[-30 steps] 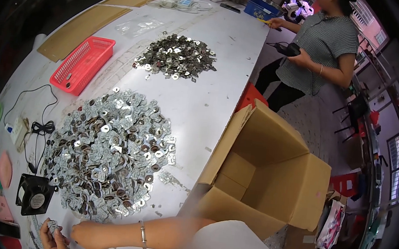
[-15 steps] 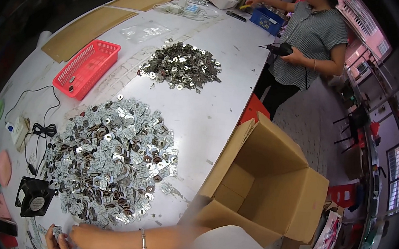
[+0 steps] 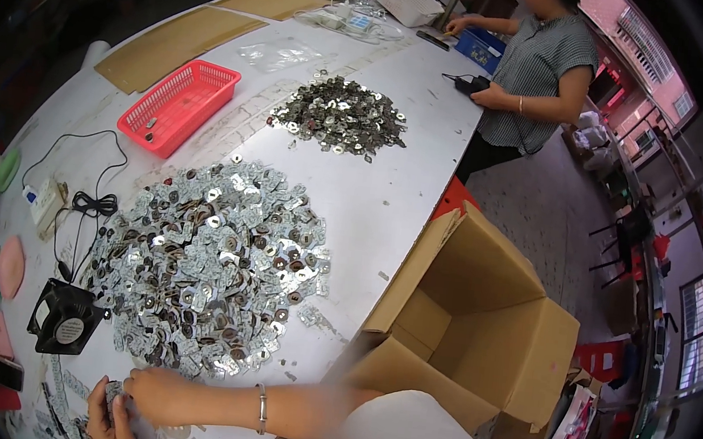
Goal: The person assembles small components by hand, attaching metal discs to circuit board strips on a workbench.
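White table point(image 3: 388, 198) w/ big open cardboard box point(image 3: 475, 344) at its edge, right of the fingers. Large pile of silvery foil packets point(image 3: 210, 265) lies just above the fingers, nearly touching. Second, darker pile point(image 3: 340, 120) sits well beyond, far up the table; red plastic basket point(image 3: 177, 105) to its left. Black fan point(image 3: 65, 322) up-left of the fingers, near. Right hand point(image 3: 151, 394), metal bracelet point(image 3: 261, 407) at wrist, fingers curled closed on a few small foil packets point(image 3: 118, 390) at the table's near edge. Left hand point(image 3: 103, 421) just below, fingers closed on the same packets. Another person stands at far end.
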Demonstrator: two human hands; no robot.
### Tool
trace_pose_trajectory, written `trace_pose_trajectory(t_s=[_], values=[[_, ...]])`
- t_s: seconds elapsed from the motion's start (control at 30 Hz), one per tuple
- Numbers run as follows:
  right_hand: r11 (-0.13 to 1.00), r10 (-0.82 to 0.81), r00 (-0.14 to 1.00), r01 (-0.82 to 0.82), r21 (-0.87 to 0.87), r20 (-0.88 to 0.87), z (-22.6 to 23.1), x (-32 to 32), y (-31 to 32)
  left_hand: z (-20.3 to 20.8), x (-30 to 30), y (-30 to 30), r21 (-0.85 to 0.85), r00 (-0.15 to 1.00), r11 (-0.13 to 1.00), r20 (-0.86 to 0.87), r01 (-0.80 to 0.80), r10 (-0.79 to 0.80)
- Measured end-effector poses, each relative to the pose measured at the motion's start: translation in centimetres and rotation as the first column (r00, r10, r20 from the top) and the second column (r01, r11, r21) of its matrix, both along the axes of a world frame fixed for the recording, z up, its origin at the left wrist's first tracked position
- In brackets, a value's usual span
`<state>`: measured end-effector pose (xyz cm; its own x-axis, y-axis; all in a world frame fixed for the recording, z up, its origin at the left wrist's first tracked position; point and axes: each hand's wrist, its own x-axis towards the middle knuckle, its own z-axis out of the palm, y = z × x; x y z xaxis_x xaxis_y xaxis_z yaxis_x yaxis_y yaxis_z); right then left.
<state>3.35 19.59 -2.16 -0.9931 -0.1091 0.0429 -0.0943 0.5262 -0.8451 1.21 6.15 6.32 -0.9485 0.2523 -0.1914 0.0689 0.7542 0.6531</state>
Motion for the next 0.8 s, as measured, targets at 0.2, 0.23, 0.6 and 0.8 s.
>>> trace_pose_trajectory(t_s=[0.2,0.23,0.6,0.8], values=[[0.999,-0.039,0.999,0.039,-0.025,-0.002,0.6,0.1,0.4,-0.7,-0.4,-1.4,0.176,0.993,0.980,-0.085,0.094,-0.080],[0.998,-0.060,0.998,0.060,-0.024,-0.017,0.7,0.2,0.4,-0.4,-0.1,-1.1,0.183,0.997,0.981,-0.062,0.066,-0.056],[0.996,-0.082,0.996,0.083,0.033,-0.022,1.7,0.3,0.6,-4.1,-0.2,-3.9,0.329,0.988,0.938,-0.137,0.114,-0.072],[0.957,-0.161,0.966,0.104,-0.271,-0.200,2.8,-0.2,1.2,-4.0,-0.1,-3.9,0.485,0.996,0.870,0.018,-0.086,0.088]])
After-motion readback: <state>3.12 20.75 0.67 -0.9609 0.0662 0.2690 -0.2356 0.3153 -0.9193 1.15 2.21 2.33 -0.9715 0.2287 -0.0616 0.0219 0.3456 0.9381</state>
